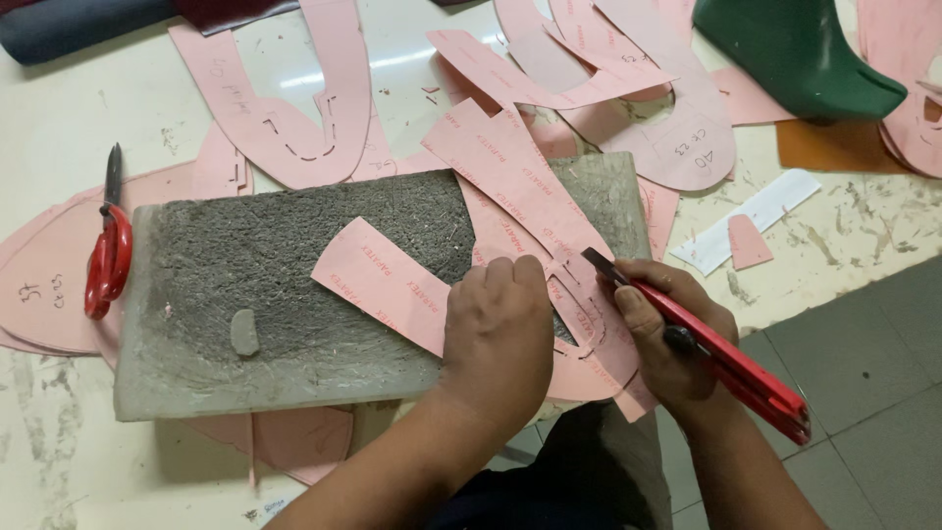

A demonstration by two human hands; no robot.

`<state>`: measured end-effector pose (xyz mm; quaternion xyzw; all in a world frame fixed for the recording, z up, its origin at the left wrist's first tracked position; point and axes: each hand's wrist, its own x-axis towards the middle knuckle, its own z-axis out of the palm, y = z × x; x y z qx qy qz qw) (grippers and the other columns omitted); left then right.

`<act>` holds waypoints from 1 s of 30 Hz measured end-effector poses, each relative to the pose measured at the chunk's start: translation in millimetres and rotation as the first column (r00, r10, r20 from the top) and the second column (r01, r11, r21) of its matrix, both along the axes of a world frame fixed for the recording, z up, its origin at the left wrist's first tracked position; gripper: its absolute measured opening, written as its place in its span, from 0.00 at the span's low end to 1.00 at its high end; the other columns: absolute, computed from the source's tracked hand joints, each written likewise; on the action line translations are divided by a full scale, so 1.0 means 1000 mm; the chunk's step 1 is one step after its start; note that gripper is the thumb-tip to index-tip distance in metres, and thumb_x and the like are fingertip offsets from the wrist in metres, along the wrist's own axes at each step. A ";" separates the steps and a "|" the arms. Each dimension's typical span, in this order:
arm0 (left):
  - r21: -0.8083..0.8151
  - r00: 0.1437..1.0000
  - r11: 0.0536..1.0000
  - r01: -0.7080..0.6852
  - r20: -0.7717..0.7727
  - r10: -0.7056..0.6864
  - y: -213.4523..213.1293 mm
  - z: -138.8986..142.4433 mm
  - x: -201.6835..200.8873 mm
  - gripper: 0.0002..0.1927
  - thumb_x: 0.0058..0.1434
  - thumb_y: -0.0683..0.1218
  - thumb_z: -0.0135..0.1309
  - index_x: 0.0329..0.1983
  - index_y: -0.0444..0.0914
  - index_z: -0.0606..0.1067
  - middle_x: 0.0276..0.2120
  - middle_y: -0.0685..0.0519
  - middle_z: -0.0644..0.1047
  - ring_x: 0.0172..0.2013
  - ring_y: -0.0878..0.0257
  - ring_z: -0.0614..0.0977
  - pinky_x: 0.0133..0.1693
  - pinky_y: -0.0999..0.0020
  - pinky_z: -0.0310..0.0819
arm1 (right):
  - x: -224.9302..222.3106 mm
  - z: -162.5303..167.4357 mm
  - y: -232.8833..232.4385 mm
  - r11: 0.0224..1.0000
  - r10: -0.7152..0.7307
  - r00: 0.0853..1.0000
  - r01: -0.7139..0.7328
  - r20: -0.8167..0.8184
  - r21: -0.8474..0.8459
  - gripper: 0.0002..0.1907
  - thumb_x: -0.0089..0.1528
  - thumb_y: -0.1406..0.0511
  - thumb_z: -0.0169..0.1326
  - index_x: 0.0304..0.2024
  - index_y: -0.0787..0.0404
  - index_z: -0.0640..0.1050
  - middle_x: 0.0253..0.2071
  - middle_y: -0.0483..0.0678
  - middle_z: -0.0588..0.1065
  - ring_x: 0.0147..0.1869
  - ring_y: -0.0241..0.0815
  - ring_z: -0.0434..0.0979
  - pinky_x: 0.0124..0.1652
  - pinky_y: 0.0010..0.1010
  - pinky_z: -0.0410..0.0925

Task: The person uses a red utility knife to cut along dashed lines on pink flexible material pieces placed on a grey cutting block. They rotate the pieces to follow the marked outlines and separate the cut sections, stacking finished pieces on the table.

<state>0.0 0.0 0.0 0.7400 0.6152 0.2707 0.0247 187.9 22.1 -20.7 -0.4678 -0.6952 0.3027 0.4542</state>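
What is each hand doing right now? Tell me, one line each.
Left hand: fingers curled, pressing the pink sheet flat on the grey board.
Right hand: closed on the red knife.
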 end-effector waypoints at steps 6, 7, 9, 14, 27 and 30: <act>-0.052 0.993 0.998 0.046 0.112 -0.040 -0.035 0.030 0.053 0.15 0.49 0.35 0.53 0.40 0.31 0.68 0.38 0.39 0.72 0.37 0.45 0.78 0.38 0.56 0.75 | 0.060 0.021 -0.038 0.991 0.036 0.973 -0.064 -0.227 -0.114 0.15 0.68 0.66 0.54 0.55 0.69 0.75 0.49 0.53 0.80 0.53 0.38 0.81 0.54 0.27 0.75; -0.095 0.986 0.994 0.063 0.157 -0.047 -0.036 0.032 0.058 0.15 0.50 0.35 0.52 0.42 0.30 0.68 0.39 0.38 0.72 0.36 0.45 0.79 0.37 0.56 0.76 | 0.066 0.024 -0.040 0.985 0.041 0.951 -0.090 -0.307 -0.147 0.16 0.68 0.66 0.54 0.56 0.68 0.74 0.50 0.54 0.79 0.54 0.38 0.81 0.55 0.28 0.74; -0.023 0.965 0.994 0.107 0.244 -0.099 -0.039 0.031 0.055 0.11 0.54 0.37 0.54 0.40 0.32 0.71 0.39 0.39 0.73 0.35 0.44 0.80 0.37 0.54 0.76 | 0.071 0.029 -0.046 0.967 0.037 0.938 -0.121 -0.344 -0.225 0.15 0.68 0.66 0.53 0.55 0.68 0.75 0.50 0.54 0.79 0.53 0.39 0.81 0.55 0.28 0.74; -0.009 0.958 0.987 0.163 0.242 -0.156 -0.036 0.031 0.035 0.05 0.62 0.44 0.57 0.36 0.37 0.74 0.35 0.45 0.75 0.35 0.47 0.81 0.39 0.54 0.76 | 0.057 0.044 -0.051 0.969 0.028 0.984 -0.071 -0.177 -0.236 0.16 0.66 0.66 0.55 0.54 0.68 0.78 0.48 0.53 0.80 0.52 0.39 0.82 0.52 0.29 0.76; -0.040 0.902 0.981 0.192 0.402 -0.160 0.007 0.017 -0.041 0.07 0.58 0.47 0.61 0.35 0.39 0.80 0.32 0.50 0.79 0.35 0.54 0.83 0.38 0.60 0.77 | -0.011 0.035 -0.020 0.983 0.055 0.998 -0.057 -0.015 -0.172 0.14 0.66 0.66 0.57 0.52 0.67 0.80 0.44 0.52 0.82 0.48 0.37 0.82 0.49 0.27 0.75; -0.060 0.892 0.978 0.199 0.423 -0.156 0.005 0.012 -0.055 0.09 0.56 0.47 0.62 0.37 0.39 0.79 0.33 0.51 0.80 0.34 0.55 0.83 0.38 0.60 0.77 | -0.023 0.029 -0.024 0.991 0.046 0.998 -0.039 0.050 -0.131 0.13 0.65 0.66 0.58 0.51 0.67 0.81 0.45 0.52 0.82 0.48 0.38 0.82 0.49 0.28 0.74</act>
